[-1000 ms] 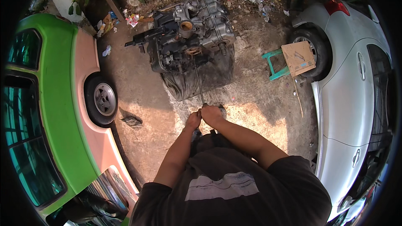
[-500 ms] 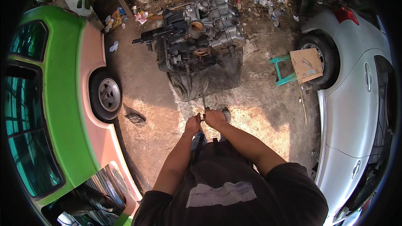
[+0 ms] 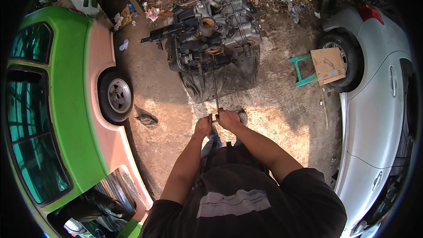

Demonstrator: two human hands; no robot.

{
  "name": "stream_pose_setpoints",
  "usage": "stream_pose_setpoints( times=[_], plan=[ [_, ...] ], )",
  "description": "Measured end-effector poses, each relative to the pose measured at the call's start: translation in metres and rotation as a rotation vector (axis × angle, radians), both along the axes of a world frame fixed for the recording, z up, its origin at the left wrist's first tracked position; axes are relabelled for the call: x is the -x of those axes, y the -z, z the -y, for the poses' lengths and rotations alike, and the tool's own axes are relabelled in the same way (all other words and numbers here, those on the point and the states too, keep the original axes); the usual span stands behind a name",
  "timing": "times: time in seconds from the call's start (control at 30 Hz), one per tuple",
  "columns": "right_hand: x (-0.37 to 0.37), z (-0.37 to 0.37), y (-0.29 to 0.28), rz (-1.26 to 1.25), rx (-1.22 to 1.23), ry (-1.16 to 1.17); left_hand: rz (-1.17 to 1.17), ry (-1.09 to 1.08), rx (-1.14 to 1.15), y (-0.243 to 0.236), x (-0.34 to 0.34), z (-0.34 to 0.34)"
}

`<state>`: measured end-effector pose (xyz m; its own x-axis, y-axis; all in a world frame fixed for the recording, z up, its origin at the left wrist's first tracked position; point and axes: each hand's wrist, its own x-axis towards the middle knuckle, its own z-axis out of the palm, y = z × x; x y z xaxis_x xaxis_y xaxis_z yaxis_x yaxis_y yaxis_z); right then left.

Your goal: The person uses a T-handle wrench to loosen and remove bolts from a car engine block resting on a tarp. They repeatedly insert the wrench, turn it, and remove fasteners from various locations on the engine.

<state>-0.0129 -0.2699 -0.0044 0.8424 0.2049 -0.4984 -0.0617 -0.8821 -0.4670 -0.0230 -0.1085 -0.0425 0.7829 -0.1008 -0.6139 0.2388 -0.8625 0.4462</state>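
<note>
A long thin metal rod with a short crosspiece, apparently a T-handle wrench [image 3: 216,89], runs from the near face of a bare engine [image 3: 240,15] back to my hands. My left hand [image 3: 203,125] is closed around the left end of the crosspiece. Close beside it, slightly higher, my right hand [image 3: 228,118] grips the right end, where the rod meets it. Grease-darkened metal covers the engine, which has a round rusty opening [image 3: 207,27] on top. It rests on a dark, creased cover [image 3: 229,81]. What the rod's far tip fits on is too small to make out.
To the left stands a green and pink vehicle [image 3: 70,92]; a silver car [image 3: 374,105] is to the right. By the car's wheel, a green stool [image 3: 304,79] carries a cardboard piece [image 3: 328,66] with small metal parts on it. Litter [image 3: 286,0] lies behind the engine.
The whole view has shifted slightly, with the engine and vehicles a little farther right and higher. My hands keep their hold on the wrench, with little visible movement against it.
</note>
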Motion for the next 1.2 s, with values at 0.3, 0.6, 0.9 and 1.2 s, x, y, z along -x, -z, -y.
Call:
stream_pose_setpoints(
  times=[0.3,0.6,0.9,1.2],
  plan=[
    [0.001,0.002,-0.009,-0.009,-0.071,0.029,0.028,-0.002,-0.031,-0.007,0.001,-0.001],
    [0.001,0.006,-0.001,0.029,-0.073,0.024,0.048,0.029,-0.027,-0.002,0.0,0.0],
    [0.001,0.004,-0.001,0.059,-0.031,0.018,0.062,-0.014,0.005,-0.001,0.0,0.003],
    [0.001,0.008,-0.004,0.104,-0.041,-0.006,0.074,0.024,0.019,-0.011,0.001,0.003]
  ],
)
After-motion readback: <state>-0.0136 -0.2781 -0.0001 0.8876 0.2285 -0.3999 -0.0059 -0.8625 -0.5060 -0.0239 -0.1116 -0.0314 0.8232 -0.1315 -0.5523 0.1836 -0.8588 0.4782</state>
